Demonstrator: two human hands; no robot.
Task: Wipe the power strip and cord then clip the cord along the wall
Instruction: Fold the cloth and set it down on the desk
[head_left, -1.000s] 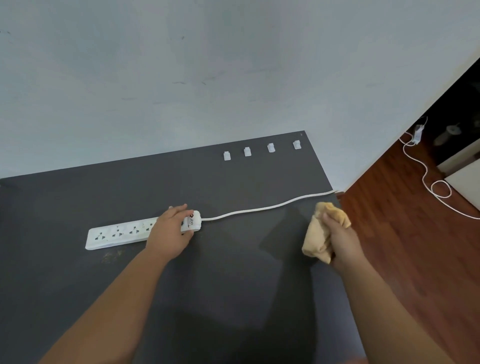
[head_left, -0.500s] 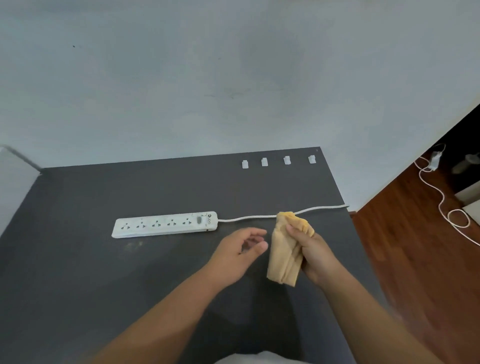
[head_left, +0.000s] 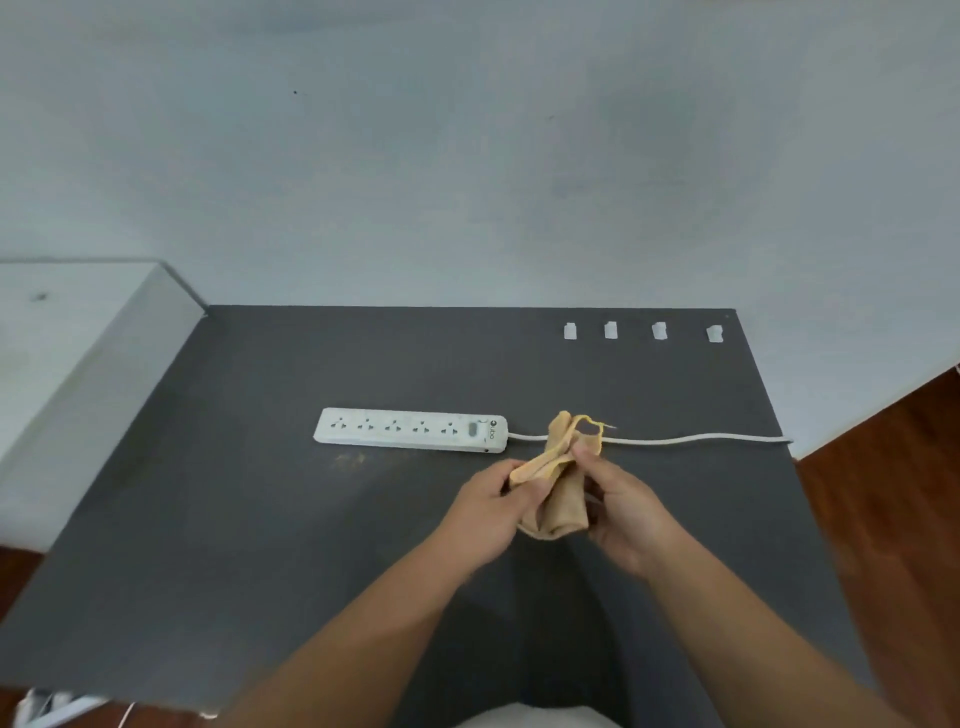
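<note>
From the head view, a dark grey tabletop (head_left: 260, 519) met a pale grey wall (head_left: 467, 156) at its far edge, with reddish wood floor (head_left: 893, 493) off to the right and a white ledge (head_left: 67, 364) at the left. The white power strip (head_left: 410, 429) lay flat beyond the fingers, its dark printed logo by the switch too small to read. Its cord (head_left: 696, 440) ran rightward from the strip, passing behind the yellow cloth (head_left: 561, 483) and over the table's right edge. The left hand (head_left: 493, 512) pinched the cloth's left fold, and the right hand (head_left: 623, 506) gripped it with curled fingers, both just short of the cord. Four white clips (head_left: 611, 330) stood in a row well past the fingertips, near the wall. Bare tabletop spread left of the hands.
</note>
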